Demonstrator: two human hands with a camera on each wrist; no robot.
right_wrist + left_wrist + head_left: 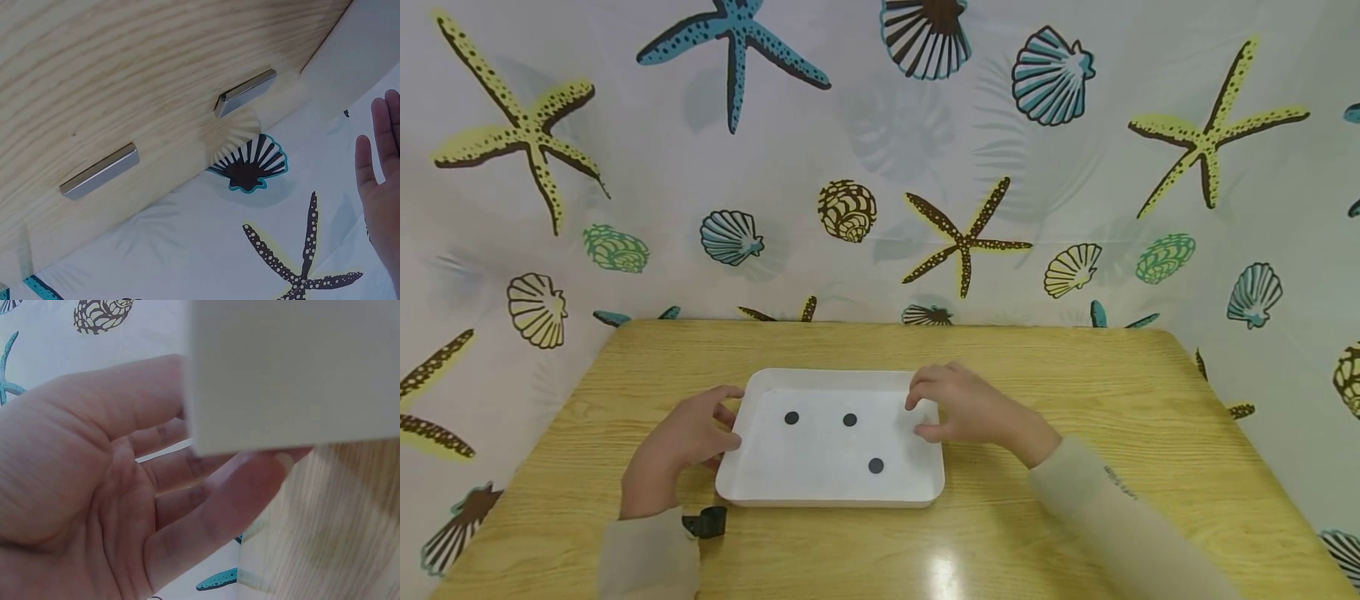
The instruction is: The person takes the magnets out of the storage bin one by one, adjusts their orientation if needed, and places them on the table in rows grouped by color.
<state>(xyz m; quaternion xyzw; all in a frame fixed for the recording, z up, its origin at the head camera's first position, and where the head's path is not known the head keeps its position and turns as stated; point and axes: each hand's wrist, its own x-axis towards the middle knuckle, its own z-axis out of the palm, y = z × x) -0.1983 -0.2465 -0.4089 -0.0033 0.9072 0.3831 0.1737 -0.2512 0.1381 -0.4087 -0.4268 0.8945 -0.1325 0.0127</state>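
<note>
A shallow white rectangular tray (820, 502) is at mid-table with three dark round discs inside: one at left (792, 417), one near the middle (850, 420) and one lower right (876, 466). My left hand (688, 429) grips its left side, thumb and index finger spread along the rim. Seen from the left wrist, my fingers reach behind and under the tray's pale wall (294, 375), above the tabletop. At the opposite end my right hand (964, 406) holds the right rim with bent fingers and thumb. Only part of that hand (384, 181) shows in the right wrist view.
Two short metal bars (100, 172) (247, 92) lie on the wooden table (1075, 392) in the right wrist view; I cannot find them in the head view. A curtain (880, 150) printed with shells and starfish surrounds the table. A black strap (706, 522) is at my left cuff.
</note>
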